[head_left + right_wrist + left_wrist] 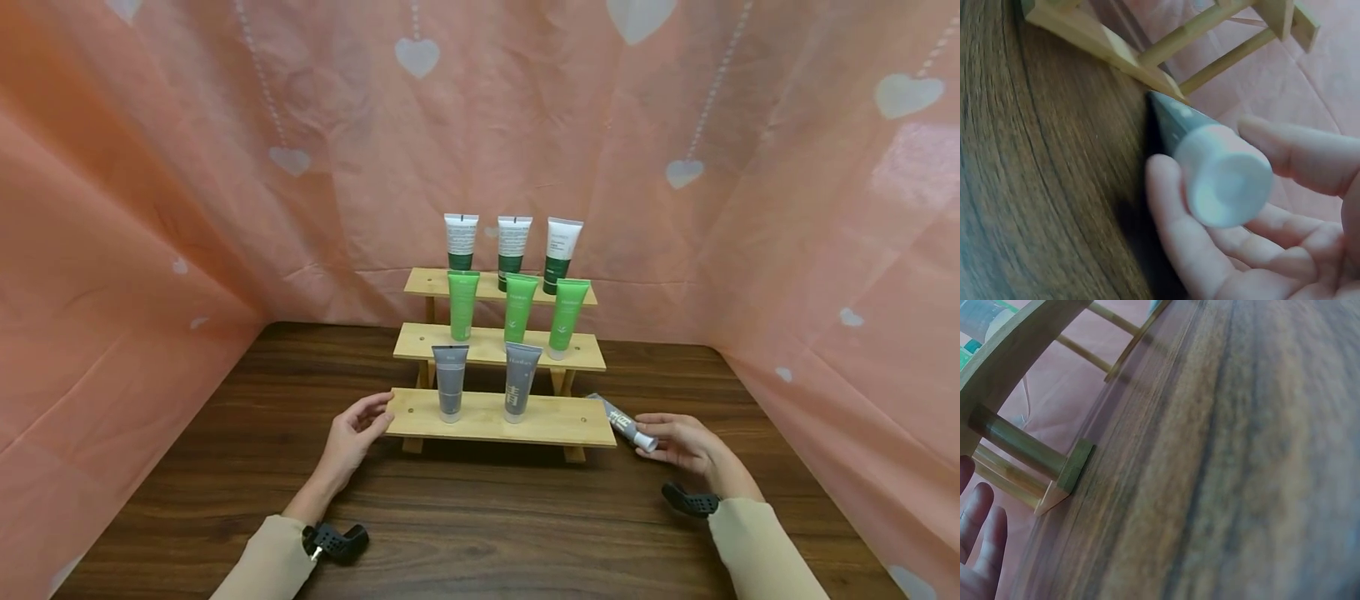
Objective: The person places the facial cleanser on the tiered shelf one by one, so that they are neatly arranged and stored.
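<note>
A grey tube with a white cap (pixel 628 427) lies slanted on the table at the right end of the stand. My right hand (pixel 686 446) pinches it at the cap; the right wrist view shows the cap (pixel 1229 178) between thumb and fingers. At the stand's left end, my left hand (pixel 356 433) touches the edge of the lowest shelf (pixel 480 427), its fingers (pixel 991 544) loosely extended in the left wrist view. On that shelf stand two grey tubes, one on the left (pixel 450 383) and one at the middle (pixel 519 383), caps down.
Green tubes (pixel 462 304) stand on the middle shelf (pixel 487 340), white-and-dark-green tubes (pixel 514 246) on the top shelf (pixel 427 282). The wooden stand rests on a dark wood table (pixel 480 525). A pink curtain with hearts (pixel 360 208) encloses the back and sides.
</note>
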Action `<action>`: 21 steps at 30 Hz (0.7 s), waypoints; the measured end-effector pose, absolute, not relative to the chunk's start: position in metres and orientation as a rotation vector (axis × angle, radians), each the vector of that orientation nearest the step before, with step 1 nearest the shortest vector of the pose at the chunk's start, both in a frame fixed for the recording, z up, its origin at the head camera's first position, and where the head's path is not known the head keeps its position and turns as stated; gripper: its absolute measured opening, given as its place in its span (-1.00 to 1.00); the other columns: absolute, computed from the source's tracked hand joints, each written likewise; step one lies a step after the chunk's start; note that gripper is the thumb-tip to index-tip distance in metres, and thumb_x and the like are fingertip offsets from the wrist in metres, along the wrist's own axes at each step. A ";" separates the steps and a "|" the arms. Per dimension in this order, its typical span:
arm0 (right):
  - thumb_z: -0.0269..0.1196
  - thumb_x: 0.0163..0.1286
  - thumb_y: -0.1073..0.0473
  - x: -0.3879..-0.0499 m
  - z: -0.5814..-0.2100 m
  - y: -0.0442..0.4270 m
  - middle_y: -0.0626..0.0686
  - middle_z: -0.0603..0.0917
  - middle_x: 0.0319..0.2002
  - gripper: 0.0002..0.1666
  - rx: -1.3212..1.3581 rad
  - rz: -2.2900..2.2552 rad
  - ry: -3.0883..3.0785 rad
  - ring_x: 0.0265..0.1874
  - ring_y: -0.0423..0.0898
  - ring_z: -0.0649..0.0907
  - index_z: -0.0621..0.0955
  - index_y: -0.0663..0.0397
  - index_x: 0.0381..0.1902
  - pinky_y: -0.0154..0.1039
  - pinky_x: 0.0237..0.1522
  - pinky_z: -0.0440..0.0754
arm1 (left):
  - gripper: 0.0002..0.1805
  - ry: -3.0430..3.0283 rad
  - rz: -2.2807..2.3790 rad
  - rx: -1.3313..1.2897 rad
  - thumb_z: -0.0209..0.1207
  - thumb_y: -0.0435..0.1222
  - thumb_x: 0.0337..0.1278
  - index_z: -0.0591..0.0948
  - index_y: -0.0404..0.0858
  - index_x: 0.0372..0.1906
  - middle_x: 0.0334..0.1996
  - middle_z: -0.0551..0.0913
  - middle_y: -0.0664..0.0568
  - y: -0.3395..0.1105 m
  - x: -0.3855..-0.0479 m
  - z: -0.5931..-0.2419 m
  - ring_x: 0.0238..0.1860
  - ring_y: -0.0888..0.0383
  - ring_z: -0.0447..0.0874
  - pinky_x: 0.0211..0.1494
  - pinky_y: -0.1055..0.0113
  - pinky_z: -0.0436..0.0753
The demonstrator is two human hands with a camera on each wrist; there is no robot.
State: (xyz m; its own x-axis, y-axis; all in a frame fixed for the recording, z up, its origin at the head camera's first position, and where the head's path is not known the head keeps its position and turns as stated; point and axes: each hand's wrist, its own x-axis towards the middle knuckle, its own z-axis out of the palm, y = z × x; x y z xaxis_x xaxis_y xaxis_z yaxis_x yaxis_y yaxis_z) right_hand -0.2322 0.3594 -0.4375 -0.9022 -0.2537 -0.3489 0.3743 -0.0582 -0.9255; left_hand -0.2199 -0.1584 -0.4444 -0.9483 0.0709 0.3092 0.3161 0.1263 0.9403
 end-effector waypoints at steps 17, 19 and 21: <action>-0.39 0.50 0.42 -0.215 -0.451 0.376 0.23 0.47 0.02 -0.44 -0.249 -2.195 1.097 0.04 0.08 0.53 0.56 0.16 0.06 -0.13 0.13 0.42 | -0.59 -2.215 -1.922 -0.385 0.20 -0.18 0.18 0.54 -0.23 0.11 0.00 0.56 -0.11 -0.165 -0.237 -0.471 -0.09 0.21 0.51 -0.16 0.42 0.53; -0.41 0.50 0.43 -0.214 -0.453 0.377 0.24 0.47 0.04 -0.42 -0.274 -2.229 1.033 0.06 0.08 0.52 0.54 0.18 0.08 -0.12 0.15 0.40 | -0.59 -2.208 -1.919 -0.384 0.21 -0.16 0.16 0.55 -0.20 0.10 -0.01 0.56 -0.08 -0.165 -0.238 -0.472 -0.08 0.20 0.51 -0.17 0.41 0.53; -0.42 0.49 0.44 -0.212 -0.454 0.378 0.25 0.47 0.04 -0.42 -0.298 -2.267 0.995 0.07 0.09 0.51 0.53 0.19 0.10 -0.10 0.15 0.40 | -0.59 -2.203 -1.918 -0.380 0.22 -0.15 0.16 0.56 -0.19 0.09 -0.01 0.57 -0.06 -0.165 -0.238 -0.473 -0.08 0.20 0.51 -0.17 0.41 0.53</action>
State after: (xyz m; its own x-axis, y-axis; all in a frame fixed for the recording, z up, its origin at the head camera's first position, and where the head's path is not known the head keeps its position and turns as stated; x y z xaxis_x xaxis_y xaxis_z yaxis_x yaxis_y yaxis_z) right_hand -0.2125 0.3778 -0.4542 -0.7719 -0.6341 -0.0457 0.4628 -0.5111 -0.7242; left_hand -0.2378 -0.1653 -0.4726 -0.9478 0.0642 0.3123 0.3181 0.1273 0.9395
